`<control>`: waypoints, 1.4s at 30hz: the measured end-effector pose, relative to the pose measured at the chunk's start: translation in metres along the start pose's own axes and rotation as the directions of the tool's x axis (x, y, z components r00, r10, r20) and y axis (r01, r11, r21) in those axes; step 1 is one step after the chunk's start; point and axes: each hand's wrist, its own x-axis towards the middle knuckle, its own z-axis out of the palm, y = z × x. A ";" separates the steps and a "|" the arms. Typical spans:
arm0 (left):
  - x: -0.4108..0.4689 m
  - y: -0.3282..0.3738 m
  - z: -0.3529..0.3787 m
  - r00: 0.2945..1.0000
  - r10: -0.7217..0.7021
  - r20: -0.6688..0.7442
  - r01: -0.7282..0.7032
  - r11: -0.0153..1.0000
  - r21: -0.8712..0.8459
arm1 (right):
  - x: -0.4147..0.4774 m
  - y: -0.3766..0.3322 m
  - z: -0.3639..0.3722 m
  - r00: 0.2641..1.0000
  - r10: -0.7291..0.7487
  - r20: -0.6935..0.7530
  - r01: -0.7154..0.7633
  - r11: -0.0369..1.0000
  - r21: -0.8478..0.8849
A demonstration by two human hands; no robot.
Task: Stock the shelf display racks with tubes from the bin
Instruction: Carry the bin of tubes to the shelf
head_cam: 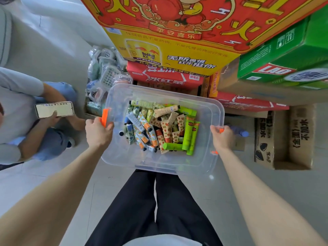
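One yellow carton (186, 50) behind the bin (122, 157) seemingly reads RedBull.

**Readable print on the stacked cartons**

At twelve o'clock, the red-and-gold cardboard carton (177, 13) bears "平安喜乐" on a banner. Just below it, the yellow cardboard carton (186, 50) shows a can marked "RedBull 红牛" and a slogan ending "红牛挺你". The flat red carton (165, 79) beneath reads "冰红茶". At two o'clock, the green carton (274, 71) shows "LAO". At three o'clock, the brown cardboard box (300, 130) reads "不加水". Print on the small patterned tubes (159, 128) in the clear plastic bin (204, 157) is too small to read.
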 end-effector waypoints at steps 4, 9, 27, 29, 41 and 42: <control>-0.005 0.007 0.007 0.993 -0.118 0.010 0.118 0.980 -0.162 | 0.004 0.002 0.004 0.991 0.087 0.100 -0.099 0.988 0.119; 0.000 0.005 0.010 0.990 -0.131 0.056 0.140 0.969 -0.206 | 0.005 0.009 0.005 0.986 0.107 0.124 -0.124 0.983 0.135; -0.035 -0.078 -0.023 0.982 0.132 0.134 -0.106 0.977 -0.183 | -0.126 0.083 0.021 0.963 0.245 0.116 -0.265 0.939 0.218; -0.039 -0.093 -0.032 0.975 0.170 0.143 -0.141 0.971 -0.194 | -0.151 0.097 0.031 0.960 0.259 0.110 -0.280 0.923 0.263; -0.058 -0.130 -0.049 0.916 0.324 0.238 -0.319 0.946 -0.059 | -0.268 0.170 0.072 0.903 0.419 0.092 -0.420 0.818 0.393; -0.065 -0.129 -0.045 0.903 0.351 0.247 -0.352 0.935 -0.042 | -0.274 0.180 0.071 0.890 0.444 0.101 -0.442 0.792 0.420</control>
